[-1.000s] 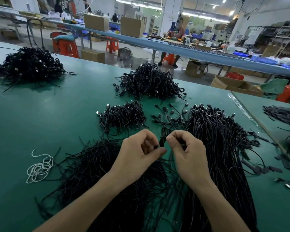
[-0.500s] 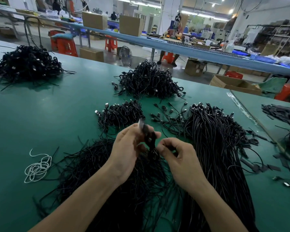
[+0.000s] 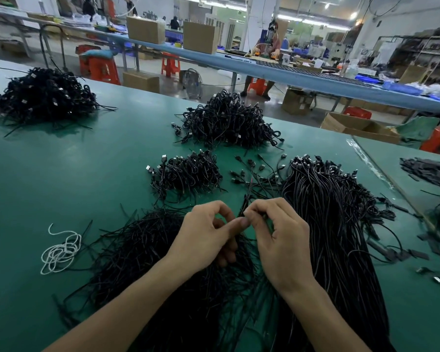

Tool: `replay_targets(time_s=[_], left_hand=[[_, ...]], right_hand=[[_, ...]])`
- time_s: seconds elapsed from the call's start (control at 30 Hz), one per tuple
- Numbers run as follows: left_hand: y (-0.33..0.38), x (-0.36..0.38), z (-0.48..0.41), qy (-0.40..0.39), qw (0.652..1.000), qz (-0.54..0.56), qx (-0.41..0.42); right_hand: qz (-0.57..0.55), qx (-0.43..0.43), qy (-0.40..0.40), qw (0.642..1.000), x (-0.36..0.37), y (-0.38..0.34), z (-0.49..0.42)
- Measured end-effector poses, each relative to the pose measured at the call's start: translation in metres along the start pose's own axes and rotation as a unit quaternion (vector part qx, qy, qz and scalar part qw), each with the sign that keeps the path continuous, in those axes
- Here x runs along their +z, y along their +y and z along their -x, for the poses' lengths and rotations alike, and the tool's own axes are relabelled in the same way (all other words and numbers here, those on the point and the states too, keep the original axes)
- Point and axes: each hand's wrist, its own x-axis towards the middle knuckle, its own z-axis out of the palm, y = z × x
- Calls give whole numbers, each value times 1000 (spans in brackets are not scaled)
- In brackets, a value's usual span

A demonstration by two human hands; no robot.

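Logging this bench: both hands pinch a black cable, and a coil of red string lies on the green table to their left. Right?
Not quite: in the head view the string is white, not red. The left hand and right hand do pinch a black cable, and the string lies on the green table to their left.

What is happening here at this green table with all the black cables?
A person works with bare hands at the green table. The left hand and the right hand pinch one thin black cable between them, above a heap of loose black strands. A long cable bundle lies to the right, smaller piles farther back.
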Motion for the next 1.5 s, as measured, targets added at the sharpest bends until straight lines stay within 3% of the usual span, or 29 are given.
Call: replay_targets(time_s=[0.1,0.2,0.27,0.4,0.47,0.6,0.67,0.77,0.83,0.93,1.03,1.1,1.23,1.37,1.5], left_hand=[[4,3,0,-62,978,175,-92],[8,3,-3,-56,929,346,-115],[9,0,-5,-53,912,388,-124],[1,-7,-9,-55,961,266,-60],[-5,-13,-10,-54,969,237,-48],[-16,-26,-16,-97,987,127,35],[-20,-28,-21,-115,990,53,68],[-24,-33,-41,-89,992,-42,77],[-27,-41,-64,3,995,-94,46],[-28,-56,-105,143,979,-144,4],[-31,-69,-142,223,959,-173,-18],[-32,-73,-158,217,953,-207,-46],[-36,-74,-166,121,950,-275,-89],[-37,-71,-154,131,945,-299,-33],[-39,-60,-132,109,955,-276,23]], right_hand=[[9,-49,29,998,4,0,2],[0,-60,37,998,8,-3,4],[-25,-32,19,999,12,-3,6],[-112,59,-51,991,17,1,11],[-176,116,-91,973,17,5,12],[-322,274,-164,891,21,21,16],[-333,314,-181,871,26,29,17],[-187,294,-151,925,31,47,12],[-37,289,-135,947,31,63,5],[173,317,-184,914,29,89,-1],[295,317,-239,869,33,100,-4],[341,314,-262,846,38,104,-5],[386,299,-260,833,42,107,-9],[337,352,-229,843,39,113,-14],[340,354,-252,834,40,111,-19]])
